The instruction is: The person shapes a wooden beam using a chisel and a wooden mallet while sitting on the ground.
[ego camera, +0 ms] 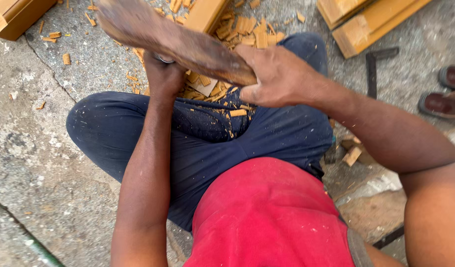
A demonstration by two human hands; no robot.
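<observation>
I sit cross-legged on a concrete floor in dark blue trousers and a red shirt. My right hand (279,76) grips the near end of a worn wooden mallet (173,42), which slants up to the left and is blurred. Under the mallet my left hand (163,76) is closed around a tool with a metal ring at its top (164,59); the rest of the tool is hidden by the hand and the mallet. Pale wood chips (237,29) lie on the floor and on my lap in front of both hands.
Light wooden blocks lie at the top left (17,15), top centre (205,15) and top right (366,22). A dark metal square (373,69) rests on the floor at the right. Another person's brown shoes (445,94) are at the right edge.
</observation>
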